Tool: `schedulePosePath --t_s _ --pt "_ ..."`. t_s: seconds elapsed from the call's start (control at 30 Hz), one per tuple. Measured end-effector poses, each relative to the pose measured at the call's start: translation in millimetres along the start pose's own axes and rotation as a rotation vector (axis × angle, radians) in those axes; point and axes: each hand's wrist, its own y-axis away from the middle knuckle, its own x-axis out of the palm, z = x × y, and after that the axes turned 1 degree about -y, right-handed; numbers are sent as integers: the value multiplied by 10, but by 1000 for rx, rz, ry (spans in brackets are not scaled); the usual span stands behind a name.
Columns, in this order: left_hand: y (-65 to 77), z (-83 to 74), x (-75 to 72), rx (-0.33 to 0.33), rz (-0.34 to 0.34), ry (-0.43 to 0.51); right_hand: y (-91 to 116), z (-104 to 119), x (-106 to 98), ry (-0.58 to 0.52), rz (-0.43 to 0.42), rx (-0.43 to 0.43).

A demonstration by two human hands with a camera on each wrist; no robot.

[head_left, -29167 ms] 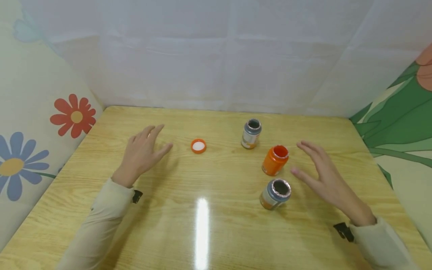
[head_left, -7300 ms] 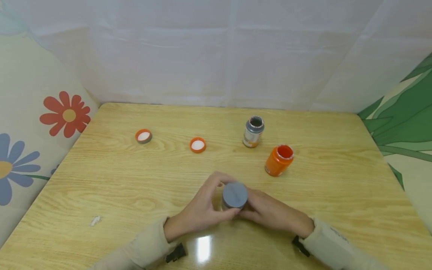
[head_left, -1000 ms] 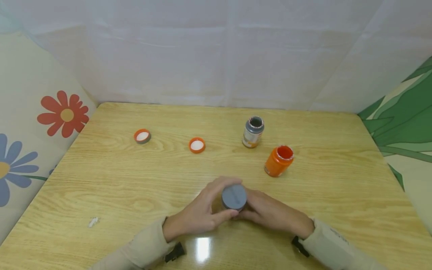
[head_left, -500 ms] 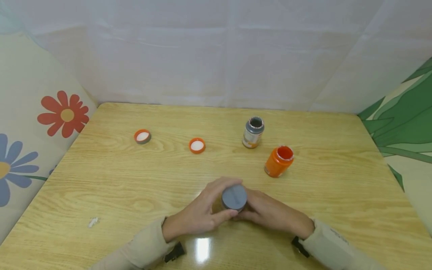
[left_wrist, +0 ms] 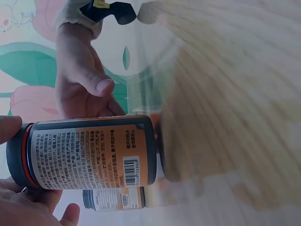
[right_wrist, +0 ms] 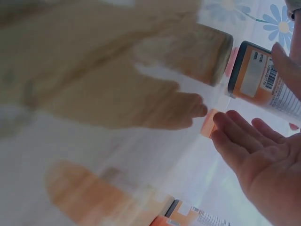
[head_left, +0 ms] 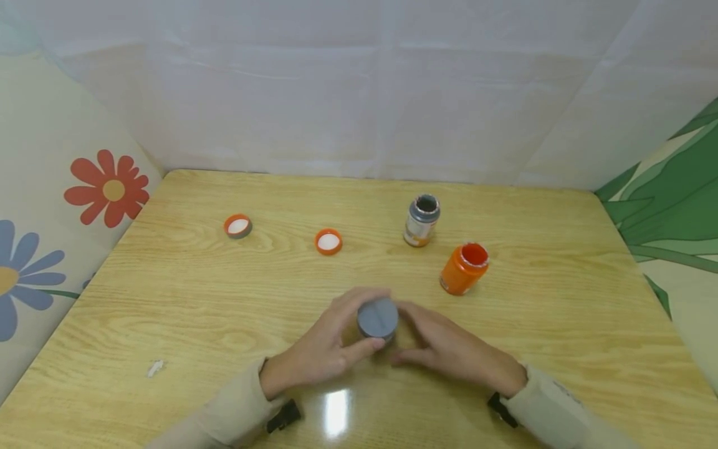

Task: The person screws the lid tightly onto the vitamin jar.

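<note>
My left hand (head_left: 316, 349) grips a grey capped pill bottle (head_left: 378, 318) by its lid, thumb and fingers on the rim. In the left wrist view the bottle (left_wrist: 94, 153) has an orange label with small print and a barcode; a thin red ring shows below the lid. Its base seems just off the glossy table, whose surface mirrors it. My right hand (head_left: 449, 343) stands beside the bottle, apart from it, thumb and fingers spread. The right wrist view shows straight fingers on the right hand (right_wrist: 263, 165), holding nothing.
An uncapped grey bottle (head_left: 422, 221) and an uncapped orange bottle (head_left: 464, 269) stand behind to the right. Two upturned lids lie further left: an orange lid (head_left: 328, 242) and a grey lid with orange inside (head_left: 238, 226). A small white scrap (head_left: 155, 368) lies front left.
Between 29 and 7 seconds ago, a second lid appeared and the front bottle was capped. In the last half second, my right hand has let go; the left has shifted the bottle slightly left.
</note>
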Motion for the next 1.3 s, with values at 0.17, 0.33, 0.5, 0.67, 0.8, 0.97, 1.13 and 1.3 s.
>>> schedulePosePath --t_s 0.17,0.33,0.5,0.67,0.8,0.97,1.13,1.3 --pt "23 28 -60 -18 -36 13 28 3 -51 27 -46 75" --pt "68 70 -142 -36 -84 4 55 -24 -93 75 -89 120" --pt "115 109 -253 -54 -155 -4 90 -52 -145 77 -135 160" --pt "155 162 -338 -55 -220 -28 130 -75 -173 78 -163 178" --pt "191 190 -391 -61 -269 -46 158 -104 -179 86 -180 179" --pt "242 214 -459 -57 -348 -86 196 -136 -197 82 -194 201" --pt "278 230 -529 -98 -416 -103 242 -161 -216 82 -218 196" --pt "303 234 -602 -128 -460 -101 263 -184 -241 63 -226 211"
